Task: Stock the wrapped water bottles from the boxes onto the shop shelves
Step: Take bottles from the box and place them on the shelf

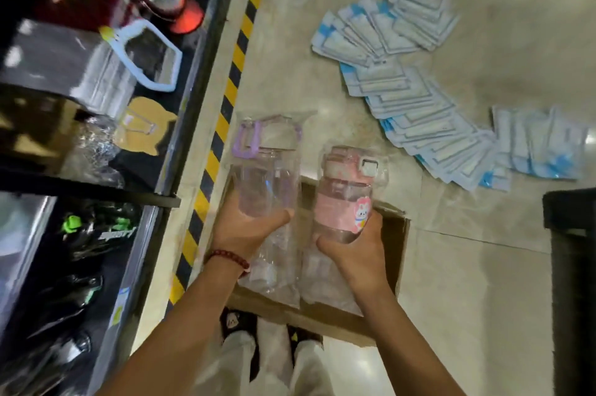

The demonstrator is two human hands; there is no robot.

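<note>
Above the cardboard box (392, 253) on the floor, each hand carries one wrapped bottle. The left hand (245, 231) grips the purple-lidded bottle (266, 182); the right hand (358, 253) wraps the pink bottle (346, 198). To shelve them well, squeeze the body through the loose plastic, not the wrap alone, and swing left of the box toward the shelf (180, 124). Both forearms reach forward, bottles upright.

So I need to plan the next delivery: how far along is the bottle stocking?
Done: the shelves on the left already hold wrapped bottles. In hand: the left hand grips a purple-lidded bottle and the right hand a pink bottle, both still wrapped, above the open cardboard box. Left: shelving these two; what remains in the box is hidden.
</note>
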